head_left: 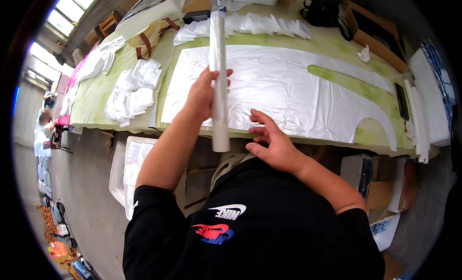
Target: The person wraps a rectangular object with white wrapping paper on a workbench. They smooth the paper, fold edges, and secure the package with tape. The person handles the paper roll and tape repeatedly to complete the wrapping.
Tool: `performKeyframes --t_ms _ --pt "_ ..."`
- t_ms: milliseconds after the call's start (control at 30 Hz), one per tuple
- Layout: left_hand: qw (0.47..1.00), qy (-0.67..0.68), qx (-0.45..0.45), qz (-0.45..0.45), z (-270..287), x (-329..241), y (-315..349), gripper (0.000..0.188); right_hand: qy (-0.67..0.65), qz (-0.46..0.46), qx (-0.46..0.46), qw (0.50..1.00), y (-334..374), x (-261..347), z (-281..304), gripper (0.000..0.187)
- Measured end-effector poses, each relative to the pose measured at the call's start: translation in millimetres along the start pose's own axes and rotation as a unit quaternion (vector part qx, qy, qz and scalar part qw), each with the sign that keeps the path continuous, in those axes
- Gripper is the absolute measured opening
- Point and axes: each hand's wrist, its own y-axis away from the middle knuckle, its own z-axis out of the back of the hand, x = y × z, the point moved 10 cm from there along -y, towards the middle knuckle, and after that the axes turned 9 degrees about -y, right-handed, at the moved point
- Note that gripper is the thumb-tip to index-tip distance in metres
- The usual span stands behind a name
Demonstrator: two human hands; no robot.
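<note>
A long, straight roll of translucent whitish plastic film (220, 128) stands nearly upright in the picture. My left hand (204, 93) is closed round its middle, with the fingertips showing on the far side. To the right of the roll's lower end, my right hand (270, 144) is held with its fingers apart and nothing in them. It hovers over the table's near edge. Beneath both hands a large, shiny white plastic sheet (269, 87), shaped like an apron, lies spread out. Two curved cut-outs at its right end show the green tablecloth.
Folded clear plastic packets (134, 90) lie in a pile at left, and more (260, 26) form a row behind the sheet. White rolls (419, 121) and a dark phone (401, 101) rest at right. An open cardboard box (373, 39) stands back right; a plastic bin (118, 167) is below.
</note>
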Motion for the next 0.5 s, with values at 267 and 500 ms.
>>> performKeyframes --t_ms 267,500 --pt "0.994 -0.067 0.024 -0.080 -93 9 5 0.085 -0.178 -0.152 -0.039 0.971 7 -31 5 0.094" --pt "0.996 -0.084 0.037 -0.011 -117 16 -7 0.080 -0.288 -0.198 -0.054 0.936 9 -32 16 0.080"
